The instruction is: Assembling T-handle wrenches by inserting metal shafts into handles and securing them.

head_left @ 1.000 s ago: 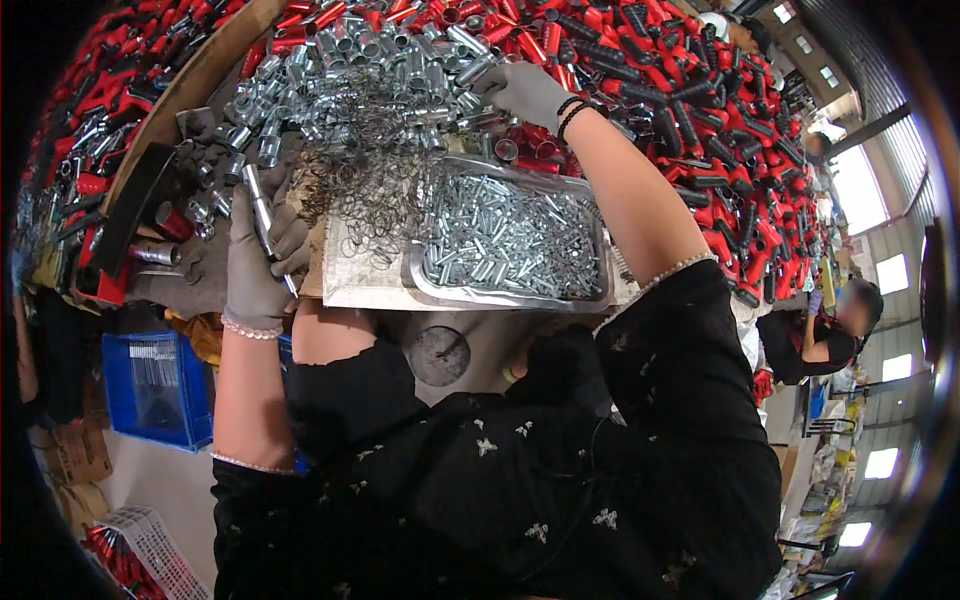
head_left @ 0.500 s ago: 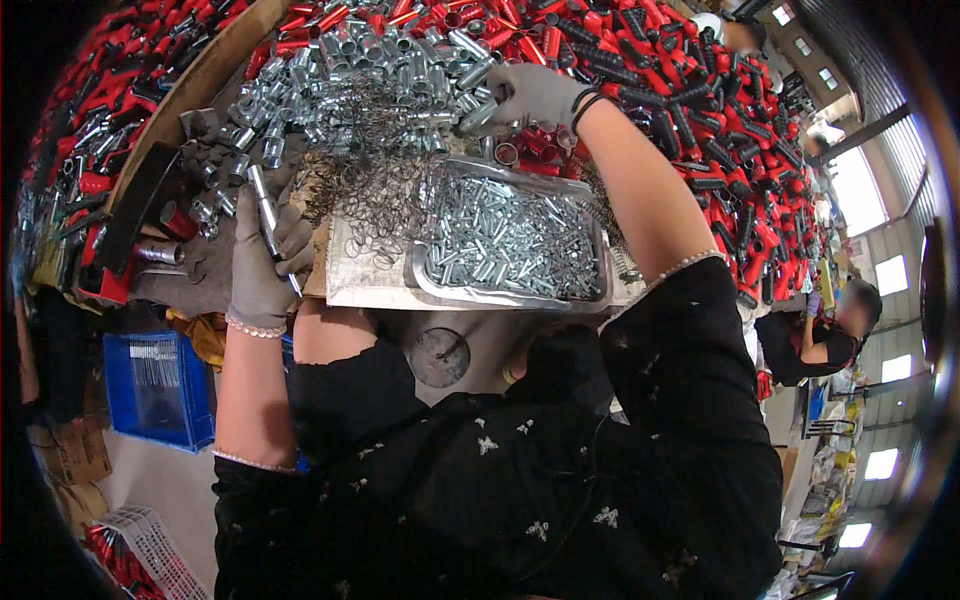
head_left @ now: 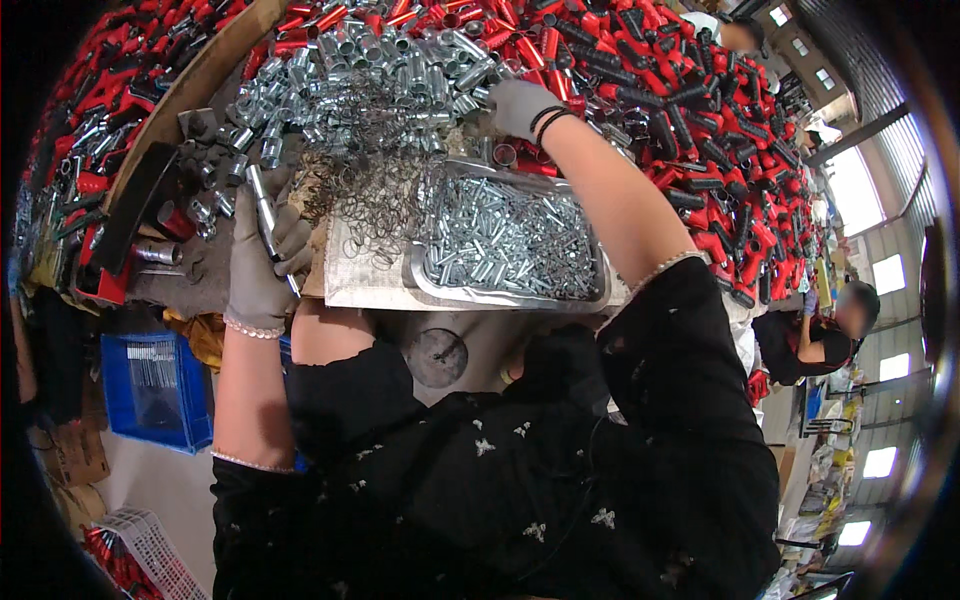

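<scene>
In its gray glove, my left hand (head_left: 262, 258) is closed around a slim silver metal rod (head_left: 262, 203) with a dark lower section and a thin pin at its bottom end. The rod tilts upright, its top near the loose parts. My right hand (head_left: 518, 106), also gloved, reaches over the far side at the edge of the heap of silver metal tubes (head_left: 420, 75). Its fingers point down and away, hidden behind the back of the hand, so what they touch cannot be made out. Thin wire springs (head_left: 380, 215) lie tangled between the hands.
A metal tray (head_left: 425, 285) of small silver pins sits at the table's near edge. Red and black handle-shaped parts (head_left: 690, 130) pile up at right. A wooden board (head_left: 180, 95) borders the left. A blue crate (head_left: 155, 435) stands on the floor; another person (head_left: 810, 335) sits far right.
My right hand has shifted a little and turned, so its fingers, bent by a silver tube before, are now out of sight. My left hand keeps the rod in nearly the same place.
</scene>
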{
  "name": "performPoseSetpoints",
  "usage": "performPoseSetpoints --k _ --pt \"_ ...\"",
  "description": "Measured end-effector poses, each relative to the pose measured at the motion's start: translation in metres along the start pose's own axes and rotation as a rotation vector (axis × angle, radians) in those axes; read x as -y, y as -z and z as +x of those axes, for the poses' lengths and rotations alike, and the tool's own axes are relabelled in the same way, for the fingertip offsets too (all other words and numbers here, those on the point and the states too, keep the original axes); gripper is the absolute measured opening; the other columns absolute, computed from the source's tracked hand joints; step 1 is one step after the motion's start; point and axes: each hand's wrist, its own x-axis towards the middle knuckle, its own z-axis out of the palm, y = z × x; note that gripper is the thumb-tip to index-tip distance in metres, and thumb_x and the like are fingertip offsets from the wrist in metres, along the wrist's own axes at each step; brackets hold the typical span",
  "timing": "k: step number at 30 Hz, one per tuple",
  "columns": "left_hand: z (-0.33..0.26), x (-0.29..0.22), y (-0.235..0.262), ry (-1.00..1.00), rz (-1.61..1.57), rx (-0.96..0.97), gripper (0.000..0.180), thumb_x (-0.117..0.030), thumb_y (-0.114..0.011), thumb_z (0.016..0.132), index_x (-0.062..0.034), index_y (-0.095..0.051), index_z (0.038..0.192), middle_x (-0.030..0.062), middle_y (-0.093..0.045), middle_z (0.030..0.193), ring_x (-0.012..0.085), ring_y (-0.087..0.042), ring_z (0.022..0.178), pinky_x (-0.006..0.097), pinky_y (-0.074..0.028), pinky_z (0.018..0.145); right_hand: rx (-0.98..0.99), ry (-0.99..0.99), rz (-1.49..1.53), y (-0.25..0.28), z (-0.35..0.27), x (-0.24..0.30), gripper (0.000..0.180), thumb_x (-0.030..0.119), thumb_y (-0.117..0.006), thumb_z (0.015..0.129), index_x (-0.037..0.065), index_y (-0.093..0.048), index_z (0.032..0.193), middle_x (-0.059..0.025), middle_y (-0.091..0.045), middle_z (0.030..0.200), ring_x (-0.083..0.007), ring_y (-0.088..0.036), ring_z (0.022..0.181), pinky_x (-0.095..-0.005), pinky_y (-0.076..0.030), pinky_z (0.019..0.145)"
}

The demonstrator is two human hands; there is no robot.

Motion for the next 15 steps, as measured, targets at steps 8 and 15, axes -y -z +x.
performPoseSetpoints --k 8,15 --pt "-0.007 0.004 -0.006 -0.045 0.082 -0.031 0.055 -0.051 -0.051 0.100 -0.0139 -0.047 0.141 -0.0072 -0.033 0.062 0.0026 -0.030 0.048 0.017 -0.022 0.037 0.024 0.083 0.368 0.002 -0.011 -0.008 0.029 0.020 -0.069 0.077 0.003 -0.074 0.100 -0.0193 -0.072 0.099 -0.0316 -0.069 0.093 -0.0385 -0.054 0.085" --pt "-0.006 0.000 0.000 -0.007 -0.006 0.008 0.053 -0.052 -0.048 0.101 -0.0136 -0.049 0.138 -0.0064 -0.030 0.059 0.0032 -0.029 0.047 0.017 -0.024 0.035 0.035 0.002 0.398 0.018 -0.023 0.010 0.033 0.024 -0.072 0.074 0.002 -0.074 0.098 -0.0196 -0.072 0.095 -0.0299 -0.070 0.092 -0.0383 -0.054 0.084"
